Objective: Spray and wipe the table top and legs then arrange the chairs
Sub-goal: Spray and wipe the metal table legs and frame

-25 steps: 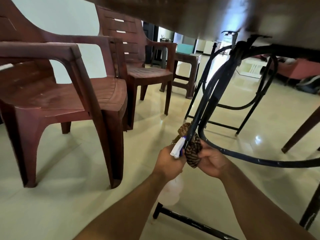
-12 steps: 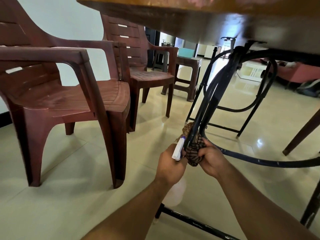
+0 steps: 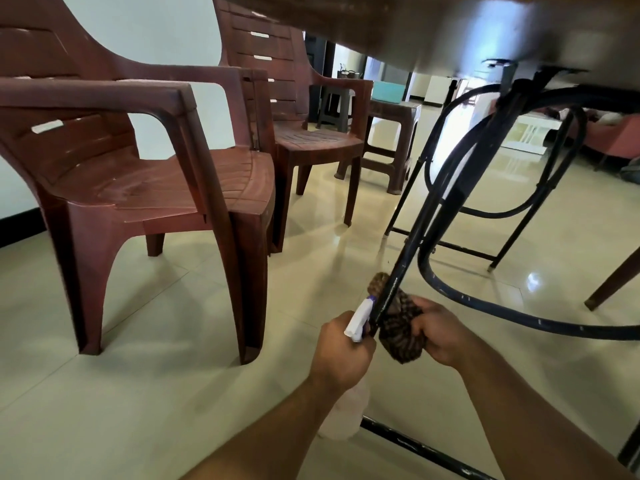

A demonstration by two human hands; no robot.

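While left hand point(image 3: 341, 351) grips spray bottle point(image 3: 358, 320) | right hand point(image 3: 440, 332) clasps cloth point(image 3: 398, 329) against table leg point(image 3: 405, 258)

chairs point(image 3: 156, 181) point(image 3: 311, 140) 2 | stools point(image 3: 394, 133) point(image 3: 334, 105) 2 | table point(image 3: 415, 26) 1 | spray bottle point(image 3: 358, 320) 1 | cloth point(image 3: 398, 327) 1 | hands point(image 3: 341, 351) point(image 3: 440, 334) 2

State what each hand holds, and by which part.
Left hand grips the spray bottle by its neck; right hand presses the bunched cloth against the table leg.

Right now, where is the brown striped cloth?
In the head view, low and right of centre: the right hand grips the striped cloth against the black table leg, beside the spray bottle held by the left hand.
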